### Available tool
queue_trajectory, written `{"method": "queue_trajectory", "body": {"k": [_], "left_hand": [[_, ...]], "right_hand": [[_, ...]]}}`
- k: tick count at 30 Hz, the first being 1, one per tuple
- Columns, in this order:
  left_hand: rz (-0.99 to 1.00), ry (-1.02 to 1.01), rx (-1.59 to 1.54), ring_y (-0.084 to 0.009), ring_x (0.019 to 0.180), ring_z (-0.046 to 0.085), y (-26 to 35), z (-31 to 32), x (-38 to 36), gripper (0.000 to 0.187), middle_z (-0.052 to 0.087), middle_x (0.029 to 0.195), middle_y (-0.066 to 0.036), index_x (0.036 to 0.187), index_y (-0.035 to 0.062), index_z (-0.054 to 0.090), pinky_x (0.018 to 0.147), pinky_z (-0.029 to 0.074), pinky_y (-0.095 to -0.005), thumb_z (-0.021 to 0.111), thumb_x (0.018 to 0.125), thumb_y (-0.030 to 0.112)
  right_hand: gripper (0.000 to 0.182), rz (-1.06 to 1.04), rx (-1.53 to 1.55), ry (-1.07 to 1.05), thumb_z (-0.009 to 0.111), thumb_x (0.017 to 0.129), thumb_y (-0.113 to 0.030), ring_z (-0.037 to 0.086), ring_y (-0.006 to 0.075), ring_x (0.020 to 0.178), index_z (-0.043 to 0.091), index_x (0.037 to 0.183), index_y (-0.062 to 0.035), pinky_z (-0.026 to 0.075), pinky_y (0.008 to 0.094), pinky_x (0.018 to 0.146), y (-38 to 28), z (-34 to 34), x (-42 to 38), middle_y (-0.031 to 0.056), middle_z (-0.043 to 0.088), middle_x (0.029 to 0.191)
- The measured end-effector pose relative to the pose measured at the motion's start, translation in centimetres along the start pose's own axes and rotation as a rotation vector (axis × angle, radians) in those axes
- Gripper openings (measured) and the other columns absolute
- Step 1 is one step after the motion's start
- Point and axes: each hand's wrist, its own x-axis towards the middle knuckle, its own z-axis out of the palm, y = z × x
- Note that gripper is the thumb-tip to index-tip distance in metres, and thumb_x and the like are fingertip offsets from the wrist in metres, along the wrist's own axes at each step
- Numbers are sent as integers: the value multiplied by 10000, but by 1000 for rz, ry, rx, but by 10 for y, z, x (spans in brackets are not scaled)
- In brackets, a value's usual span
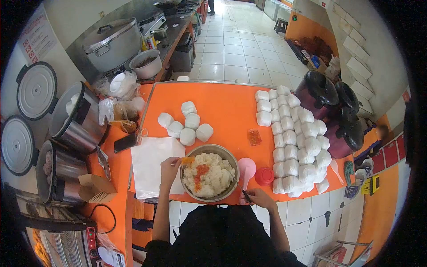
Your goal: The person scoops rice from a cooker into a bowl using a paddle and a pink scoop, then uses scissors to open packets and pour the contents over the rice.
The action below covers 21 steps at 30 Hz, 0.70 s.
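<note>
A metal bowl of white rice stands at the table's front edge, with red-orange sauce on top. At its left rim, my left hand pinches a small clear packet with orange contents, tilted over the rice. Right of the bowl, my right hand is closed on the black handle of a utensil. Its metal end reaches toward the rice; its exact kind is hard to make out. A pink ladle and a red round container lie beside the bowl.
White sheets lie left of the bowl. Several white wrapped bundles sit behind it, and a large stack of bundles stands right. A red packet, phone, steel pots and dark cookers surround the workspace.
</note>
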Motion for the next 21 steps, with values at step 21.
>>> {"method": "queue_trajectory", "body": {"k": [21], "left_hand": [[-183, 56, -341, -189, 834, 592, -14, -7, -21, 387, 619, 911, -141, 1122, -4, 529, 734, 461, -297, 379, 944, 306]], "right_hand": [[343, -331, -270, 1038, 688, 732, -234, 578, 275, 694, 506, 901, 2, 428, 363, 632, 33, -103, 147, 126, 574, 718]]}}
